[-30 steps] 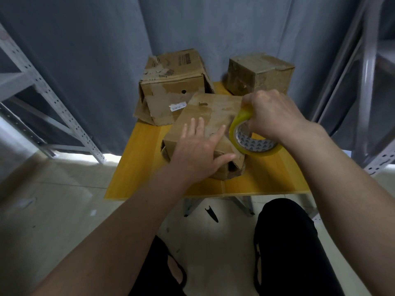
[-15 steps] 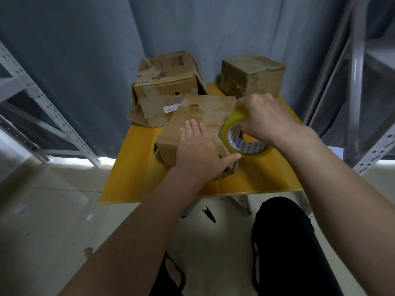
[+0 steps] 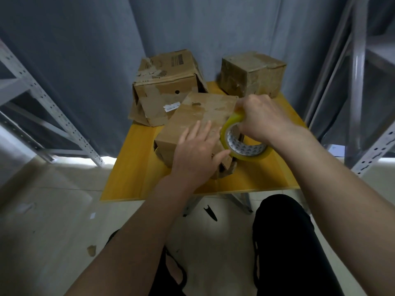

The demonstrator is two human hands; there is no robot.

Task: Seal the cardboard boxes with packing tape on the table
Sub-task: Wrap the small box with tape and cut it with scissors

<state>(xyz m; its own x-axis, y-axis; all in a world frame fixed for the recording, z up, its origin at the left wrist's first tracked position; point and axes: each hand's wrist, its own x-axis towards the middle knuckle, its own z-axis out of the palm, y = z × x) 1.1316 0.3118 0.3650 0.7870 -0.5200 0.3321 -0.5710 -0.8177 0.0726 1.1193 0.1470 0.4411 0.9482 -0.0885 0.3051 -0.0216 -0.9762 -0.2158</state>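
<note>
Right-hand grip (image 3: 264, 119) on tape roll (image 3: 243, 144) above yellow table (image 3: 136, 167)

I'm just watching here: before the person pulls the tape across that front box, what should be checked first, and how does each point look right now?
1. Front box held steady: ok, the left hand lies flat on its top.
2. Tape roll in hand: ok, the right hand grips it at the box's right edge.
3. Tape end stuck to the box: cannot tell, the hands hide it.
4. Top flaps closed: ok where visible; the near end looks torn open.
5. Room on the table: ok, the two other boxes sit at the back.
6. Cutter nearby: not ok, a black tool lies on the floor.
</note>
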